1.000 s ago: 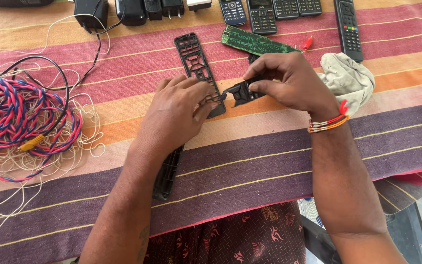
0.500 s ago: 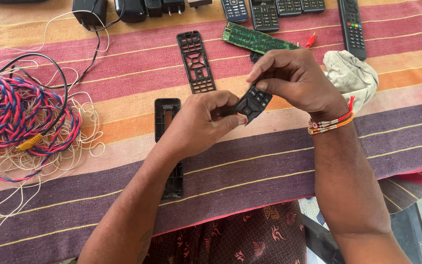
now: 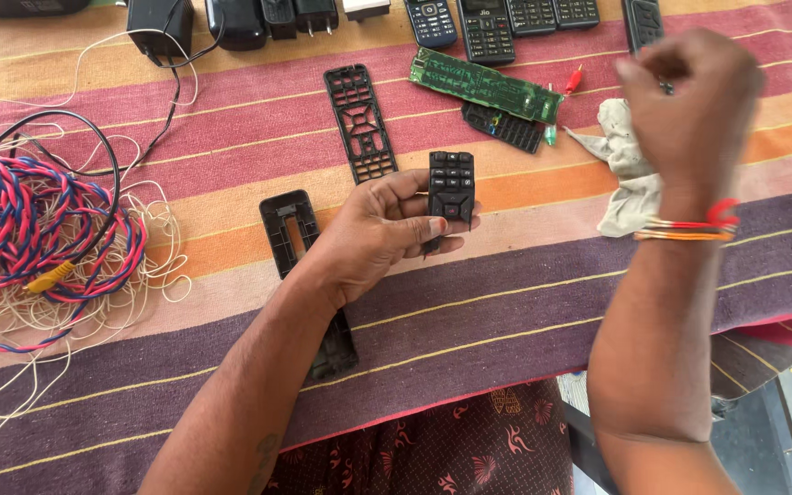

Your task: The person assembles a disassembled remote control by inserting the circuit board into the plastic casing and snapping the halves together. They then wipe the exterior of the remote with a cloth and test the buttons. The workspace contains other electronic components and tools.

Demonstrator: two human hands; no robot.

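My left hand grips a black rubber keypad of a remote, held flat with its buttons facing up. My right hand is raised at the right, blurred, fingers curled, above a white cloth; I cannot see anything in it. A black remote shell half lies under my left forearm. A black front frame with button holes lies beyond my left hand. A green circuit board rests on another black keypad.
A striped cloth covers the table. Red and blue twisted wire with white cord is heaped at the left. Black adapters, a small phone and remotes line the far edge.
My right hand let go of the keypad and lifted away to the right. My left hand now holds the keypad alone, turned face up.
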